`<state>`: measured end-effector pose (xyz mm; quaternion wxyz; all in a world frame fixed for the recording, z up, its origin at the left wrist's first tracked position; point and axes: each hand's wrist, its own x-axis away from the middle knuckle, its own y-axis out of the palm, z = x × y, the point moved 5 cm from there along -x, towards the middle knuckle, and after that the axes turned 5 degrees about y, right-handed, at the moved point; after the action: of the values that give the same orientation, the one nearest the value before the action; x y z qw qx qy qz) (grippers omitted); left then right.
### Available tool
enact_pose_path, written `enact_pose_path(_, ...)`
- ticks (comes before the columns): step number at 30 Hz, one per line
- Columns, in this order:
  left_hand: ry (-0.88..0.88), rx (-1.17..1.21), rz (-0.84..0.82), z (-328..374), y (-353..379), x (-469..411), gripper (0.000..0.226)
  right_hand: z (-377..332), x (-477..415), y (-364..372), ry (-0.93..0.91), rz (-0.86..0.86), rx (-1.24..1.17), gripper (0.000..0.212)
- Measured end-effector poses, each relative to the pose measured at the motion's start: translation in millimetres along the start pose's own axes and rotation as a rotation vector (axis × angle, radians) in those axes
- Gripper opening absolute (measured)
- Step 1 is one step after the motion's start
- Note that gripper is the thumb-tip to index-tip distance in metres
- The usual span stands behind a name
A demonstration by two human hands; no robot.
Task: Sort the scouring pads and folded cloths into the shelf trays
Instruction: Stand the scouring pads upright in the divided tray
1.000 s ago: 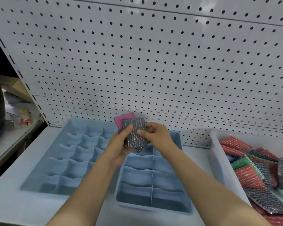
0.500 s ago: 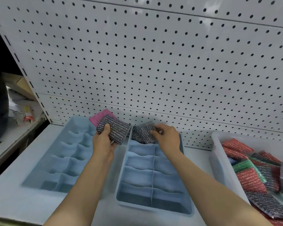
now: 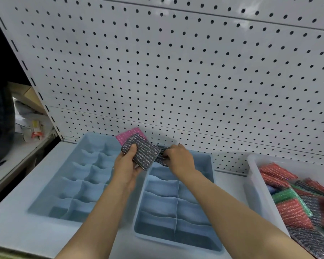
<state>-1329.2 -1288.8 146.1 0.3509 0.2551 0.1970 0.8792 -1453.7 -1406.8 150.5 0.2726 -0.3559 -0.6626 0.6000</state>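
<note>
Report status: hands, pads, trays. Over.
Left hand grips grey pad, pink pad behind it. Right hand pinches second grey pad at back of narrow tray. Nothing in the way.

Take the pale blue two-column plastic tray (image 3: 176,212) as the mark. Its near and middle compartments lie open from above, but the right forearm (image 3: 232,202) slants over them. Its far end is crowded: the left hand (image 3: 125,165) grips a dark glittery scouring pad (image 3: 141,153), and the right hand (image 3: 180,159) pinches a second dark scouring pad (image 3: 161,156). Directly behind it rises the white perforated back panel (image 3: 176,71). To its right a bare strip of white shelf (image 3: 230,184) runs to the white plastic bin (image 3: 254,184). Just left lies a pale blue many-celled tray (image 3: 73,184), its cells open.
</note>
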Motion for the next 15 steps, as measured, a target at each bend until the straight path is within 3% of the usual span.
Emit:
enact_pose_path(4, -0.011, -0.017, -0.028, -1.5, 4.1, 2.9, 0.031, 9.1, 5.9, -31.1, 0.265, 0.132, -0.873, 0.029)
enact_pose_path(6, -0.019, -0.032, -0.056, -4.1, 11.1, 6.2, 0.030, -2.9, 13.3, -35.4, 0.314, -0.068, -1.151, 0.036)
enact_pose_path(8, -0.020, -0.048, -0.076, -7.4, 17.5, 8.2, 0.030, -13.5, 21.0, -30.0, 0.327, -0.254, -1.236, 0.038)
enact_pose_path(12, -0.019, -0.055, -0.104, -10.1, 19.9, 11.9, 0.048, -0.2, 26.3, -19.7, 0.399, -0.294, -1.314, 0.019)
enact_pose_path(15, 0.022, -0.021, -0.021, -4.5, 8.9, 9.8, 0.031, 10.9, 26.2, -16.0, 0.467, -0.248, -1.523, 0.016)
